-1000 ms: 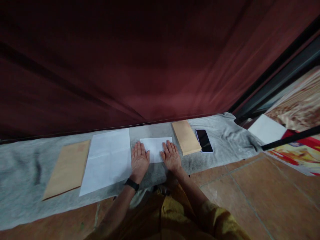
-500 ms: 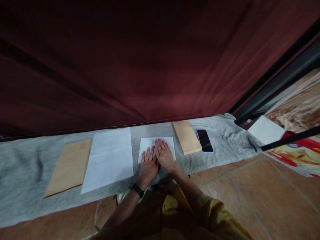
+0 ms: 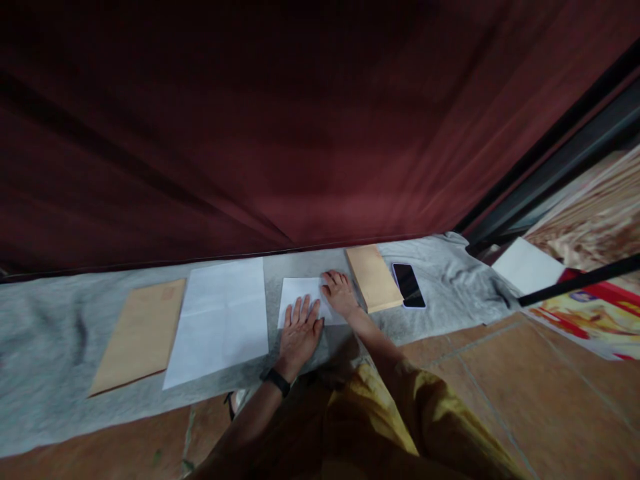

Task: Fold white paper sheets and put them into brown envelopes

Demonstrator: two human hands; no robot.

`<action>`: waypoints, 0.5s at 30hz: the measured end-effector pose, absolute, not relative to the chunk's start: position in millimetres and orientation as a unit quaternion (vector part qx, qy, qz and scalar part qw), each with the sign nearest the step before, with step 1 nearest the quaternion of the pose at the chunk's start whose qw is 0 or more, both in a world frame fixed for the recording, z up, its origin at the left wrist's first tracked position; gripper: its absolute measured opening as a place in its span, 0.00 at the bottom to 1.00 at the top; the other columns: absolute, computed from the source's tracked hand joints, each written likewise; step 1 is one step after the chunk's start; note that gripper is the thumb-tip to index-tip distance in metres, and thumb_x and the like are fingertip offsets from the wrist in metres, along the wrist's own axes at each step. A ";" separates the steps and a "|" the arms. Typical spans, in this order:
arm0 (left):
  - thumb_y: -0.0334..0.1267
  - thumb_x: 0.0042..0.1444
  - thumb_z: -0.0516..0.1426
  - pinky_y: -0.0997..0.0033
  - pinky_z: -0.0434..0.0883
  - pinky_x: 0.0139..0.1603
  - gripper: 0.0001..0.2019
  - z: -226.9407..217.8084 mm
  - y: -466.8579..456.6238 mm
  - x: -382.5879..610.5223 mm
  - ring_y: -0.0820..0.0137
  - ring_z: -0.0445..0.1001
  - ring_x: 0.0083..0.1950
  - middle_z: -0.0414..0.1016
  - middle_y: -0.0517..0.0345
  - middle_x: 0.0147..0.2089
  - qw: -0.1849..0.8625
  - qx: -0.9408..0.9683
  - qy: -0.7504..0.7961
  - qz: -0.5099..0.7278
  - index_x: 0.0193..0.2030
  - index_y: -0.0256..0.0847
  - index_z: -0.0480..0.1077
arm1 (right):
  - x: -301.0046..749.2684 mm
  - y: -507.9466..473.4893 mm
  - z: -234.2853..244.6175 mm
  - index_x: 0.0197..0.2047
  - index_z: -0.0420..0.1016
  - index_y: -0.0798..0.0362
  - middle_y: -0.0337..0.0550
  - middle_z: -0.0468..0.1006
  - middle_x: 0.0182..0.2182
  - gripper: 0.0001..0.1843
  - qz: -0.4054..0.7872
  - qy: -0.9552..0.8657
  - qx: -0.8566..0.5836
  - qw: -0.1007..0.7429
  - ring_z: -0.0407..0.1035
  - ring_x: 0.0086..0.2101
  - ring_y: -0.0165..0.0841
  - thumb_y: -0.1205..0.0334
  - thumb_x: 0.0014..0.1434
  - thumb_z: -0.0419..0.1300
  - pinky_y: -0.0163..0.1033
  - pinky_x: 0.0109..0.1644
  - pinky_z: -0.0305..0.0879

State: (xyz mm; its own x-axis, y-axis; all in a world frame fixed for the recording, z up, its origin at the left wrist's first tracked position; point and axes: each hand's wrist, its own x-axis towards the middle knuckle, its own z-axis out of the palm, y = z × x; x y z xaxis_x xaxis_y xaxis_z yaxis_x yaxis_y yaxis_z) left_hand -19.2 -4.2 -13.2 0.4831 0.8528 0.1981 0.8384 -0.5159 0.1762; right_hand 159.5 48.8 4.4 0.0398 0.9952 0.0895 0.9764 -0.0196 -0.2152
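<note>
A small white sheet of paper [image 3: 303, 287], perhaps folded, lies on the grey cloth [image 3: 460, 293] in front of me. My left hand [image 3: 300, 332] rests flat on its near left part, fingers spread. My right hand [image 3: 340, 293] lies over its right side with the fingers slightly bent and apart, covering that edge. To the left is a larger white sheet [image 3: 220, 320] with faint creases. Beyond it lies a brown envelope [image 3: 140, 333]. Right of my right hand sits a stack of brown envelopes [image 3: 374, 277].
A phone [image 3: 409, 285] with a dark screen lies right of the stack. A dark red curtain [image 3: 300, 133] hangs behind the cloth-covered surface. At the right are a black metal bar [image 3: 585, 277], a white sheet [image 3: 530, 267] and a red and yellow printed package [image 3: 590, 313]. Tiled floor [image 3: 490, 387] shows below.
My right hand has moved right, away from my left hand, to the right side of the small sheet. The left hand stays nearly in place, its thumb now in view.
</note>
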 end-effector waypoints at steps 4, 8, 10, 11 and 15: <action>0.44 0.71 0.48 0.43 0.52 0.77 0.26 -14.7 -3.9 -19.3 0.53 0.52 0.79 0.59 0.49 0.77 0.014 0.862 0.489 0.135 0.74 0.45 0.62 | 165.5 68.5 25.7 0.67 0.70 0.50 0.53 0.73 0.63 0.25 0.080 -0.689 -0.719 0.038 0.68 0.60 0.43 0.57 0.70 0.56 0.49 0.67 0.58; 0.44 0.71 0.49 0.42 0.54 0.76 0.26 -15.6 -3.0 -21.1 0.52 0.54 0.79 0.60 0.47 0.77 0.011 0.865 0.480 0.142 0.73 0.44 0.63 | 168.7 91.0 40.8 0.62 0.75 0.52 0.52 0.76 0.60 0.25 0.105 -0.698 -0.708 0.007 0.69 0.59 0.43 0.57 0.63 0.63 0.45 0.63 0.64; 0.45 0.71 0.49 0.41 0.55 0.76 0.25 -17.1 -2.0 -23.0 0.51 0.55 0.78 0.61 0.46 0.76 0.020 0.867 0.473 0.153 0.72 0.42 0.64 | 169.1 98.8 46.0 0.58 0.78 0.52 0.52 0.79 0.58 0.22 0.116 -0.703 -0.701 -0.008 0.70 0.58 0.43 0.59 0.61 0.64 0.44 0.63 0.65; 0.45 0.71 0.49 0.41 0.55 0.76 0.25 -18.3 -1.3 -24.3 0.52 0.56 0.78 0.62 0.45 0.75 0.028 0.868 0.468 0.162 0.71 0.41 0.65 | 169.2 101.0 48.3 0.56 0.80 0.52 0.51 0.80 0.57 0.20 0.122 -0.707 -0.696 -0.014 0.71 0.58 0.43 0.60 0.60 0.64 0.43 0.63 0.65; 0.43 0.72 0.49 0.46 0.58 0.76 0.24 -24.7 0.8 -32.5 0.54 0.61 0.76 0.66 0.42 0.73 0.082 0.852 0.461 0.235 0.68 0.36 0.68 | 174.7 97.3 57.0 0.53 0.82 0.52 0.49 0.83 0.52 0.17 0.138 -0.721 -0.679 -0.027 0.74 0.55 0.41 0.65 0.61 0.62 0.39 0.59 0.68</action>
State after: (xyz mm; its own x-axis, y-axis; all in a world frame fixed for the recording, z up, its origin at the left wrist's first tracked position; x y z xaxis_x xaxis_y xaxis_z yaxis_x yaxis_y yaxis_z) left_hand -32.5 0.8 -24.7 0.4652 0.8235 0.3247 0.7462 -0.5622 0.3566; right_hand 174.7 97.3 57.0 -0.0775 0.9710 -0.2261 0.9859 0.0409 -0.1623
